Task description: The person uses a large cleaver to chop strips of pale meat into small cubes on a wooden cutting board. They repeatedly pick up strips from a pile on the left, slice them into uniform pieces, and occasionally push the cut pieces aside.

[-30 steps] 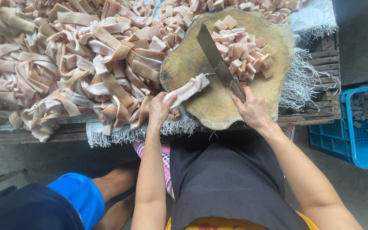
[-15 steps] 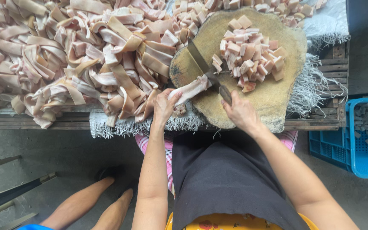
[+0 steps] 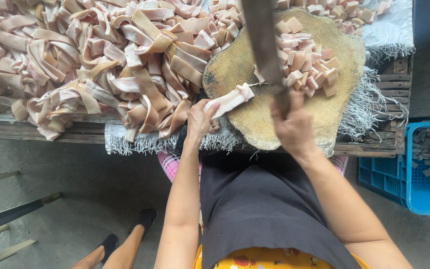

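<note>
Step in hand: chopping a strip of pork skin (image 3: 231, 101) into squares. The one strip lies across the near left edge of the round wooden chopping block (image 3: 255, 122), its far end toward the middle of the block. My left hand (image 3: 198, 119) pinches the near end of the strip, fingers curled over it, holding it flat. My right hand (image 3: 290, 125) is clenched around the handle of one cleaver (image 3: 262, 40), blade raised above the block, just beyond the strip's free end.

Next move, as I judge it: bring the blade down square on the free end, left fingers kept back from the cut line, then feed the strip forward.

Counts: one strip under work; one block; one cleaver. Cut squares (image 3: 308, 64) heaped on the block's far right side, too many to count. Uncut strips (image 3: 100, 65) piled on the desk (image 3: 36, 130) to the left, likewise uncountable. One blue crate (image 3: 426, 199) stands on the floor at right, holding a few cut pieces.
</note>
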